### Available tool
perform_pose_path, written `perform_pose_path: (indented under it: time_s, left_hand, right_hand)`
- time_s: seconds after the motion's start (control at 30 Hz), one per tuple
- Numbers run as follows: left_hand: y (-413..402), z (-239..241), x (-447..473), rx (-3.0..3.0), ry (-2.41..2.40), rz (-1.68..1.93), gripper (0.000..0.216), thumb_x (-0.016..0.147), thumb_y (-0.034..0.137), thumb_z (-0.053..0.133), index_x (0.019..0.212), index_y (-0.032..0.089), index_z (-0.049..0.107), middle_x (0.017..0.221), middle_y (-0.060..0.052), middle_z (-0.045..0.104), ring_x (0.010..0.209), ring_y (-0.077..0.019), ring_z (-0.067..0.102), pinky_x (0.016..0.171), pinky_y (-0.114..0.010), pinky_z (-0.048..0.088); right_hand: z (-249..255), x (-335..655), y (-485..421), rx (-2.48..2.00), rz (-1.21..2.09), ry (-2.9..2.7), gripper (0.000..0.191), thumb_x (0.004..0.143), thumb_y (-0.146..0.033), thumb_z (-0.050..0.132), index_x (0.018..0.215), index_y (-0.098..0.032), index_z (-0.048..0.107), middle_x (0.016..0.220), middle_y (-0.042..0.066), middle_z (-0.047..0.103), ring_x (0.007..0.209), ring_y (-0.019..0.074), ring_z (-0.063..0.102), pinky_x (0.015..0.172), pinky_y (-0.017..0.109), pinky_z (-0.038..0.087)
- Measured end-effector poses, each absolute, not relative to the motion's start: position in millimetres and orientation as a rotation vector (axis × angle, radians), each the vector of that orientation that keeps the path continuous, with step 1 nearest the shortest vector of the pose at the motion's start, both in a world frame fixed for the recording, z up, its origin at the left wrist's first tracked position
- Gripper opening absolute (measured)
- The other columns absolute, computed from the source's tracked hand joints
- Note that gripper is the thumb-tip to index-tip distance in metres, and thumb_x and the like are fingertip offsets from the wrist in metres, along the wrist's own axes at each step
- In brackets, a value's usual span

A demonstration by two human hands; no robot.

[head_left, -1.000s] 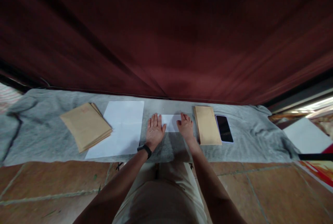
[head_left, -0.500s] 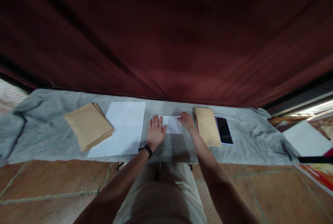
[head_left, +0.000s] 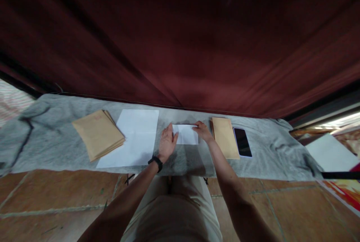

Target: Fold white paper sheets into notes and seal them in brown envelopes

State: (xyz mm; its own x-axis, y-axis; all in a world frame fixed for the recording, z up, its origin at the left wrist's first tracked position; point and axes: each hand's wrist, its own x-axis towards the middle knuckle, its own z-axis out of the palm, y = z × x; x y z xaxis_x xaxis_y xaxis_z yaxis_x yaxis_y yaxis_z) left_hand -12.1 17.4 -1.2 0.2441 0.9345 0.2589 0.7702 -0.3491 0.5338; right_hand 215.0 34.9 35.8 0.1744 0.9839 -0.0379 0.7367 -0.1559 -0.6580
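Note:
A small folded sheet of white paper [head_left: 185, 135] lies on the grey cloth in front of me, its faint crease lines showing. My left hand [head_left: 168, 141], with a black band at the wrist, rests at the paper's left edge. Its fingers are stretched out and the thumb stands apart over the paper. At the upper right corner, my right hand [head_left: 203, 131] pinches the paper between thumb and bent fingers. Flat to the left are larger white sheets [head_left: 140, 133], partly under a stack of brown envelopes [head_left: 97, 133].
A second pile of brown envelopes [head_left: 225, 137] lies right of my right hand, beside a dark-screened phone [head_left: 242, 142]. Grey cloth [head_left: 270, 148] covers the narrow table. A dark red curtain [head_left: 180, 47] hangs behind it. A white board [head_left: 330, 152] stands at far right.
My left hand has slid slightly left and turned, uncovering more of the folded paper's left part. My right hand stays at the upper right corner. The view has shifted a little.

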Motion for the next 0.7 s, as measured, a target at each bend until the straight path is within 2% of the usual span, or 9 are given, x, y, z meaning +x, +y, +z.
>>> perform_pose_path:
  time_s: [0.13, 0.17, 0.23, 0.3, 0.33, 0.4, 0.47, 0.57, 0.7]
  left_hand:
    - [29.8, 5.4, -19.1, 1.748, 1.398, 1.036, 0.074, 0.1, 0.038, 0.049, 0.162, 0.011, 0.018, 0.134, -0.016, 0.067, 0.12, -0.0235, 0.066, 0.103, -0.04, 0.054]
    - [34.4, 10.4, -20.1, 1.653, 1.351, 1.069, 0.074, 0.099, 0.038, 0.051, 0.161, 0.012, 0.02, 0.128, -0.014, 0.071, 0.113, -0.0225, 0.069, 0.098, -0.039, 0.056]
    - [44.0, 23.8, -21.4, 1.573, 1.274, 1.097, 0.064, 0.096, 0.038, 0.056, 0.153, 0.014, 0.04, 0.115, -0.01, 0.075, 0.101, -0.0216, 0.072, 0.091, -0.037, 0.058]
    - [51.5, 38.6, -23.1, 1.644, 1.214, 1.083, 0.042, 0.093, 0.036, 0.061, 0.13, 0.016, 0.063, 0.105, -0.008, 0.075, 0.095, -0.0213, 0.071, 0.087, -0.035, 0.058]
    - [53.4, 44.9, -24.5, 1.714, 1.196, 1.076, 0.032, 0.092, 0.034, 0.062, 0.118, 0.017, 0.069, 0.102, -0.007, 0.075, 0.094, -0.0212, 0.071, 0.086, -0.034, 0.058]
    - [52.3, 52.8, -28.7, 1.908, 1.18, 1.068, 0.017, 0.091, 0.028, 0.062, 0.102, 0.018, 0.072, 0.098, -0.005, 0.073, 0.095, -0.0216, 0.069, 0.087, -0.035, 0.057]
    - [44.1, 53.5, -34.7, 2.154, 1.149, 1.041, 0.012, 0.091, 0.02, 0.06, 0.095, 0.02, 0.071, 0.1, -0.006, 0.072, 0.1, -0.0228, 0.067, 0.091, -0.038, 0.055]
    - [22.2, 44.5, -43.9, 2.512, 1.054, 0.898, 0.02, 0.091, 0.011, 0.056, 0.099, 0.021, 0.071, 0.112, -0.007, 0.072, 0.112, -0.0255, 0.063, 0.099, -0.043, 0.051]
    - [-5.7, 29.7, -50.0, 2.729, 1.018, 0.642, 0.028, 0.091, 0.007, 0.053, 0.109, 0.02, 0.07, 0.13, -0.01, 0.068, 0.121, -0.0264, 0.061, 0.105, -0.045, 0.049]
  right_hand:
    - [54.2, 215.6, 28.1, -1.815, 0.662, -1.621, 0.01, 0.088, -0.026, 0.057, 0.093, -0.02, 0.063, 0.082, -0.001, 0.068, 0.075, 0.0161, 0.064, 0.067, 0.023, 0.047]
    - [59.3, 214.9, 25.5, -1.764, 0.655, -1.62, 0.011, 0.09, -0.029, 0.055, 0.093, -0.02, 0.061, 0.084, 0.0, 0.068, 0.076, 0.016, 0.064, 0.068, 0.023, 0.048]
    - [68.5, 212.5, 19.2, -1.607, 0.64, -1.612, 0.013, 0.094, -0.034, 0.053, 0.093, -0.022, 0.058, 0.089, 0.001, 0.069, 0.083, 0.0168, 0.066, 0.074, 0.024, 0.05]
    - [74.5, 209.5, 11.0, -1.422, 0.644, -1.601, 0.013, 0.096, -0.035, 0.052, 0.092, -0.023, 0.055, 0.096, 0.003, 0.072, 0.093, 0.0181, 0.068, 0.083, 0.027, 0.051]
    - [75.8, 208.3, 6.0, -1.355, 0.65, -1.594, 0.012, 0.096, -0.035, 0.051, 0.092, -0.024, 0.054, 0.1, 0.004, 0.073, 0.098, 0.0187, 0.069, 0.087, 0.029, 0.051]
    - [74.3, 207.0, -6.0, -1.312, 0.653, -1.591, 0.006, 0.096, -0.03, 0.051, 0.094, -0.025, 0.054, 0.105, 0.005, 0.074, 0.104, 0.0195, 0.069, 0.092, 0.032, 0.052]
    - [67.8, 207.6, -21.1, -1.345, 0.616, -1.626, 0.006, 0.093, -0.022, 0.051, 0.094, -0.025, 0.055, 0.108, 0.005, 0.074, 0.106, 0.0205, 0.069, 0.094, 0.034, 0.052]
    - [51.3, 209.1, -47.8, -1.427, 0.51, -1.78, 0.023, 0.084, -0.007, 0.049, 0.095, -0.025, 0.059, 0.115, 0.006, 0.073, 0.114, 0.0226, 0.066, 0.1, 0.038, 0.051]
    - [26.0, 206.0, -79.7, -1.535, 0.435, -1.955, 0.041, 0.078, 0.001, 0.048, 0.108, -0.023, 0.064, 0.118, 0.007, 0.073, 0.119, 0.0244, 0.064, 0.108, 0.043, 0.047]
